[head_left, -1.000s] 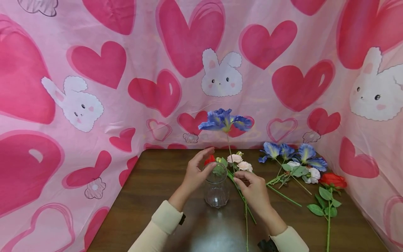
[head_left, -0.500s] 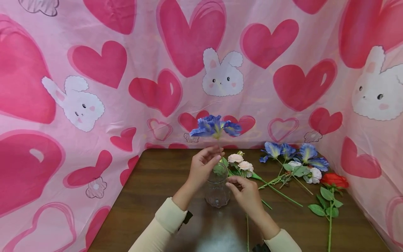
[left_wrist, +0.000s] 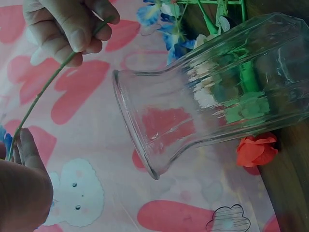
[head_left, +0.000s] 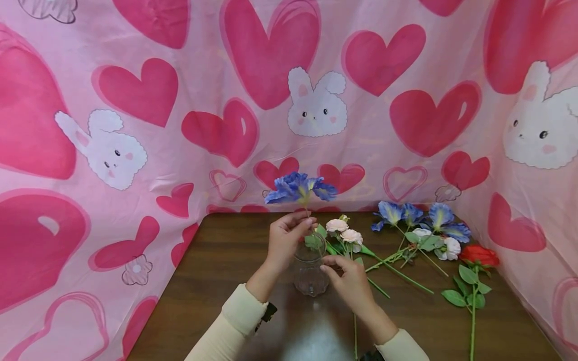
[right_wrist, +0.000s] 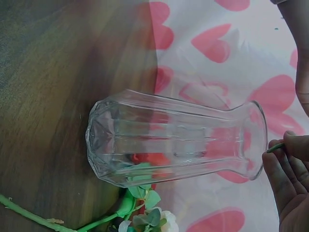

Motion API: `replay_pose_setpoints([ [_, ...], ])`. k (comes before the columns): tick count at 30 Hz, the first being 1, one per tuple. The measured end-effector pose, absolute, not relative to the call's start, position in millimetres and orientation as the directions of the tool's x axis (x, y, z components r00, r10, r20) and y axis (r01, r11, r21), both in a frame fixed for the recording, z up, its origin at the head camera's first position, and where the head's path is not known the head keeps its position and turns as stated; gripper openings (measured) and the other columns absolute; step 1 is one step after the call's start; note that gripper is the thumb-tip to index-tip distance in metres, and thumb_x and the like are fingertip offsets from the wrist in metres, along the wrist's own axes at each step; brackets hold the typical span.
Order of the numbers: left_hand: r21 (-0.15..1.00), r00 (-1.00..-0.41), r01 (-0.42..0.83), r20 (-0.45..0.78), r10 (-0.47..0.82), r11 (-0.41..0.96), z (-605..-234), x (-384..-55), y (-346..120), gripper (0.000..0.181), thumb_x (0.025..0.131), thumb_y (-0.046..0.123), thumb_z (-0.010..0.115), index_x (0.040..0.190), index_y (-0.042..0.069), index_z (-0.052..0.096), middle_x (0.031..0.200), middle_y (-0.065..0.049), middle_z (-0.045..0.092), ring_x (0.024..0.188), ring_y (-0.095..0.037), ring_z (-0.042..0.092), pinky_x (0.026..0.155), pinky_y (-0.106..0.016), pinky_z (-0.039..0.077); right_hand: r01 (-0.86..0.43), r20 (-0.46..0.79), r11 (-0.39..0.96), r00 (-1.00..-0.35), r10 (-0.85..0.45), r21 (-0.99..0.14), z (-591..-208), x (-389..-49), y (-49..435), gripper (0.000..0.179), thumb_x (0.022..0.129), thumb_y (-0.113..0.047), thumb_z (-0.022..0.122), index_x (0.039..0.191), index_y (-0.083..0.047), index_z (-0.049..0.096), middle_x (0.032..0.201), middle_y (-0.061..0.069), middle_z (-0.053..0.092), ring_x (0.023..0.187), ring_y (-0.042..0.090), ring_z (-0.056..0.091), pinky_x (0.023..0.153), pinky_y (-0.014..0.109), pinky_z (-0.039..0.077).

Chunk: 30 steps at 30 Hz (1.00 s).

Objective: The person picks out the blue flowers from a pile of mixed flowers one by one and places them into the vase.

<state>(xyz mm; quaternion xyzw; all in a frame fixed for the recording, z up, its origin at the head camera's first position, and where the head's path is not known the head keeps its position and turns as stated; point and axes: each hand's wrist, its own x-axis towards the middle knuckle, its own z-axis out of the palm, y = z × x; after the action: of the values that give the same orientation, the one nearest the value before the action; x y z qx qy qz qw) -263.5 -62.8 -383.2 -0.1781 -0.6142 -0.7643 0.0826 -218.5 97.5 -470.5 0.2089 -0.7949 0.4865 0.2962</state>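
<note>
The glass vase (head_left: 311,282) stands upright on the desk (head_left: 205,271), low between the left grip (head_left: 289,240) and the right grip (head_left: 349,281), its mouth facing up. The red and green showing through its walls belong to flowers lying behind it. The left grip pinches the stem of a blue flower (head_left: 300,189) just under the bloom, which sits above that grip. The right grip pinches the lower end of the same stem near the vase's rim; whether it touches the glass I cannot tell.

Beyond the right grip, just behind the vase, lie pale pink flowers (head_left: 344,231); a red bloom (left_wrist: 257,151) lies behind the vase too. Well to the right of the right grip are more blue flowers (head_left: 440,218), white flowers (head_left: 450,249) and a red rose (head_left: 479,255) with its leafy stem. A green stem (head_left: 354,333) runs out below the right grip, partly covered by it. A pink cloth (head_left: 311,150) with hearts and rabbits hangs behind everything.
</note>
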Motion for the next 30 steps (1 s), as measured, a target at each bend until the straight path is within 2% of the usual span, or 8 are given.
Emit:
replay_pose_setpoints([
  [1, 0.909, -0.924, 0.345, 0.372, 0.084, -0.234, -382.9, -263.4, -63.2, 0.024, 0.091, 0.0, 0.065, 0.111, -0.013, 0.065, 0.098, -0.022, 0.07, 0.09, -0.038, 0.069, 0.08, -0.045, 0.054, -0.617, 0.671, 0.439, -0.74, -0.042, -0.653, -470.5, -218.1, 97.1, 0.02, 0.072, 0.008, 0.081, 0.086, -0.004, 0.073, 0.077, -0.002, 0.069, 0.066, 0.004, 0.062, 0.057, 0.017, 0.05],
  [3, 0.909, -0.928, 0.339, 0.366, 0.073, -0.244, -382.2, -263.0, -63.9, 0.023, 0.091, 0.0, 0.065, 0.11, -0.013, 0.065, 0.096, -0.022, 0.07, 0.088, -0.037, 0.069, 0.079, -0.045, 0.054, -0.614, 0.669, 0.443, -0.742, -0.041, -0.654, -470.9, -217.5, 96.3, 0.02, 0.072, 0.007, 0.081, 0.086, -0.005, 0.073, 0.077, -0.003, 0.069, 0.066, 0.004, 0.062, 0.057, 0.017, 0.05],
  [8, 0.905, -0.931, 0.329, 0.359, 0.068, -0.27, -381.5, -262.7, -65.8, 0.023, 0.091, -0.001, 0.065, 0.108, -0.016, 0.064, 0.093, -0.02, 0.071, 0.079, -0.018, 0.071, 0.075, -0.038, 0.056, -0.609, 0.664, 0.448, -0.746, -0.044, -0.655, -471.0, -216.5, 94.6, 0.019, 0.072, 0.007, 0.081, 0.086, -0.004, 0.073, 0.078, -0.003, 0.069, 0.067, 0.004, 0.062, 0.057, 0.02, 0.051],
  [9, 0.904, -0.93, 0.33, 0.36, 0.068, -0.272, -381.3, -262.9, -66.0, 0.024, 0.091, -0.001, 0.065, 0.108, -0.017, 0.063, 0.093, -0.02, 0.071, 0.078, -0.018, 0.071, 0.074, -0.036, 0.057, -0.609, 0.663, 0.447, -0.747, -0.046, -0.655, -470.7, -216.5, 94.3, 0.019, 0.072, 0.007, 0.081, 0.086, -0.003, 0.073, 0.078, -0.003, 0.069, 0.067, 0.005, 0.062, 0.057, 0.02, 0.051],
  [19, 0.898, -0.915, 0.374, 0.398, 0.068, -0.232, -371.9, -265.6, -72.4, 0.021, 0.091, 0.001, 0.066, 0.105, -0.015, 0.065, 0.091, -0.018, 0.072, 0.081, -0.019, 0.071, 0.075, -0.038, 0.056, -0.596, 0.637, 0.426, -0.769, -0.057, -0.681, -472.7, -218.4, 94.9, 0.02, 0.072, 0.005, 0.082, 0.087, -0.003, 0.073, 0.079, -0.002, 0.07, 0.069, 0.006, 0.064, 0.059, 0.022, 0.054],
  [25, 0.872, -0.891, 0.427, 0.45, 0.051, -0.238, -357.3, -265.7, -79.1, 0.021, 0.09, 0.001, 0.067, 0.104, -0.014, 0.066, 0.089, -0.02, 0.071, 0.079, -0.02, 0.072, 0.076, -0.038, 0.056, -0.538, 0.564, 0.399, -0.824, -0.062, -0.742, -477.6, -219.6, 97.0, 0.022, 0.071, 0.003, 0.083, 0.088, -0.002, 0.072, 0.079, 0.002, 0.07, 0.069, 0.009, 0.065, 0.061, 0.023, 0.055],
  [30, 0.853, -0.869, 0.48, 0.494, 0.021, -0.203, -345.6, -266.0, -85.7, 0.019, 0.09, 0.001, 0.067, 0.102, -0.014, 0.067, 0.091, -0.025, 0.07, 0.078, -0.024, 0.072, 0.074, -0.038, 0.057, -0.453, 0.483, 0.405, -0.875, -0.031, -0.794, -480.7, -223.5, 99.7, 0.028, 0.071, -0.002, 0.085, 0.096, 0.001, 0.071, 0.085, 0.008, 0.07, 0.077, 0.018, 0.068, 0.067, 0.029, 0.057],
])
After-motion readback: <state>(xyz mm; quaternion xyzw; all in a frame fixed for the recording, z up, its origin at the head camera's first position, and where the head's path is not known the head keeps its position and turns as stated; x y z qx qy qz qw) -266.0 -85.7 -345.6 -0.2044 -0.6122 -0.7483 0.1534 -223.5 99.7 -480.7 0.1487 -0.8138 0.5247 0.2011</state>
